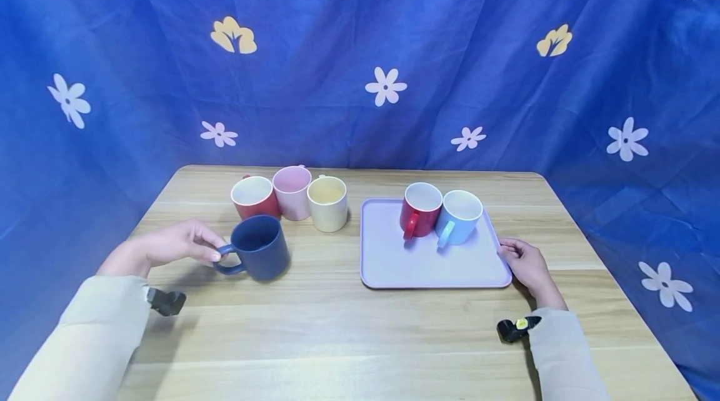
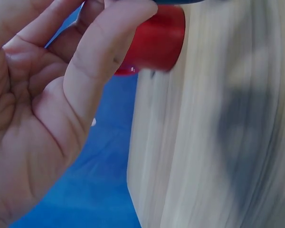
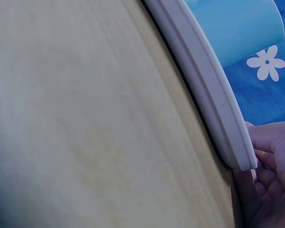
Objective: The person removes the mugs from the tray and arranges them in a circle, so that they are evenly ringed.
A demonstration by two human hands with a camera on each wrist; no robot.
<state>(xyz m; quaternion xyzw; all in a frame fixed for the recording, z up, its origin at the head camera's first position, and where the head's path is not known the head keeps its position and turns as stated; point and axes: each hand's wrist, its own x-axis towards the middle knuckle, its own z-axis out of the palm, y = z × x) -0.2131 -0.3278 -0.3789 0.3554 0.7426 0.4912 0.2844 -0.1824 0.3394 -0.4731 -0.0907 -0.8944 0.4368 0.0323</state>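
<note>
Counted two red mugs (image 1: 259,202) (image 1: 416,221), one pink mug (image 1: 294,201), one cream mug (image 1: 329,212), one dark blue mug (image 1: 267,257), one light blue mug (image 1: 461,223): six in all. Also one tray (image 1: 388,263), one table (image 1: 337,338), two hands (image 1: 174,243) (image 1: 525,263), two pale sleeves (image 1: 95,332) (image 1: 562,351), two black wrist devices (image 1: 166,302) (image 1: 514,330). On blue cloth (image 1: 315,45), head view, eight whole flower prints: six white flowers (image 1: 392,84), two yellow flowers (image 1: 247,42) (image 1: 554,39).

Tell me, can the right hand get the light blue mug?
Probably yes: the right hand is at the right edge of the tray, the light blue mug stands on that same side, and no other mug stands between them.
</note>
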